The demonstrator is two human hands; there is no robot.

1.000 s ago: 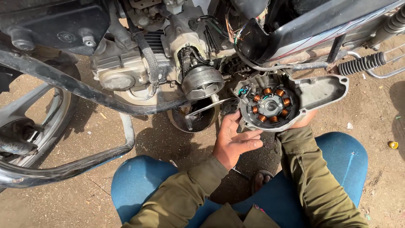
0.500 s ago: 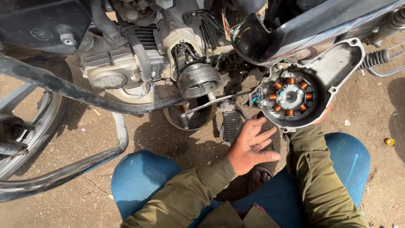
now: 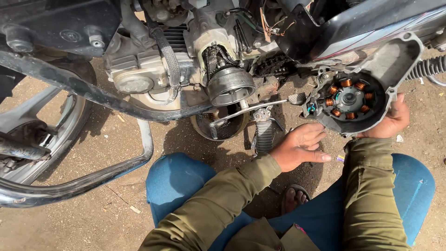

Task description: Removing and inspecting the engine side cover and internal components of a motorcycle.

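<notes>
- The right hand (image 3: 389,122) is clamped on the lower right rim of a grey cast-metal engine side cover (image 3: 367,88), thumb over the edge, holding it tilted up with its inside facing the camera.
- Inside the cover, up and to the left of that hand, sits a dark round stator ring of copper-wound coils (image 3: 349,98).
- The left hand (image 3: 299,148) hangs just below and left of the cover, fingers spread and loosely curled, palm partly up, holding nothing; whether its fingertips brush the cover's lower edge cannot be told.
- Judging progress: the cover is already off the engine and free in the hand; the engine side lies open.
- Further left of the left hand, the bare silver drum-shaped flywheel rotor (image 3: 231,87) stands exposed on the grey motorcycle engine (image 3: 153,65).
- Between the rotor and the left hand hang a black ribbed footpeg (image 3: 265,135) and a thin metal lever (image 3: 253,110).
- Below everything are sandy ground (image 3: 93,218) and the person's blue-trousered knees.
</notes>
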